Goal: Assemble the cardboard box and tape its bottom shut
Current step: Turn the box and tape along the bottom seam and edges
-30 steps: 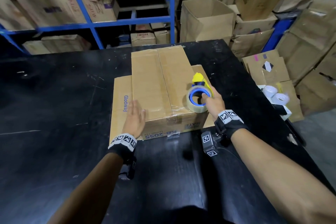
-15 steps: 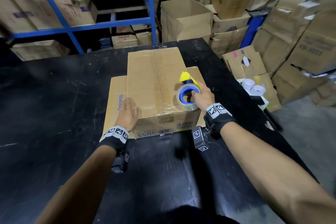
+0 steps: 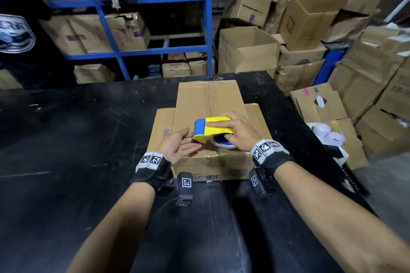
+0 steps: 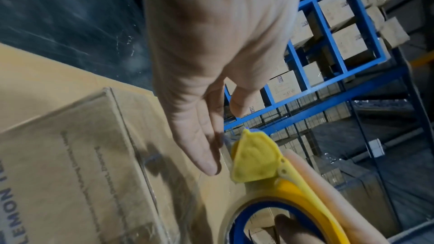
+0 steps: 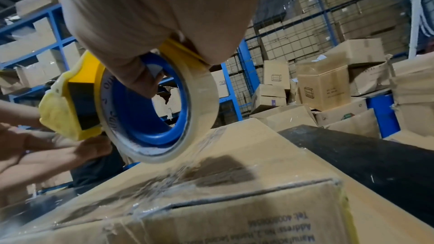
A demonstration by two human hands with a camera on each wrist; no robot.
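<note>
A brown cardboard box stands bottom-up on a flat sheet of cardboard, its flaps closed and clear tape along the near part of the seam. My right hand grips a yellow tape dispenser with a clear roll on a blue core, held just above the box's near end. My left hand hovers palm up, fingers straight, with its fingertips next to the dispenser's yellow cutter end. Whether they touch the tape I cannot tell.
The box sits on a black table. A blue rack of cartons stands behind it. Piled cardboard boxes fill the right side, and white tape rolls lie on a carton beside the table's right edge.
My right hand turned the dispenser so its cutter points left. My left hand lifted off the flat cardboard, turned palm up and moved right to the dispenser's tip. The head view tilted upward.
</note>
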